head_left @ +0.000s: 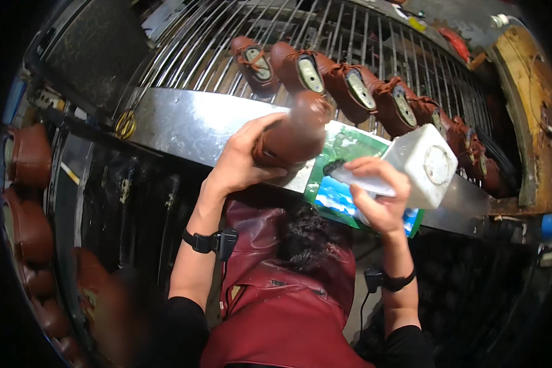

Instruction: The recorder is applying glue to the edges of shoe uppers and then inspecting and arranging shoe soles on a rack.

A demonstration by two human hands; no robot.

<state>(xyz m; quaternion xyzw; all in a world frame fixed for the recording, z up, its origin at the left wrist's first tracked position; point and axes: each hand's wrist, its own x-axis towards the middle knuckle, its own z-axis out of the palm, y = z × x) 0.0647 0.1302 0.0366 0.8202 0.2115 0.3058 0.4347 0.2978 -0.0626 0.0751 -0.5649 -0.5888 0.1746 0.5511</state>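
My left hand (242,159) is wrapped round a brown leather shoe (288,140), lifted over the near edge of the metal bench. Motion smears the shoe's upper end. To the right, the fingers of my right hand (380,193) close on a brush (365,181) with a pale handle and dark bristles. Its bristle end points left, toward the shoe, with a gap between them. Beneath the brush lies a green and blue printed sheet (340,144). A white square-sided plastic container (432,165) stands just beyond my right hand.
Several brown lace-up shoes (356,92) stand in a row on a rack of metal bars (190,52). A bare metal strip (184,122) edges the bench. More brown shoes (30,230) line the far left. A wooden frame (515,80) rises at right. My dark red apron (276,325) hangs below.
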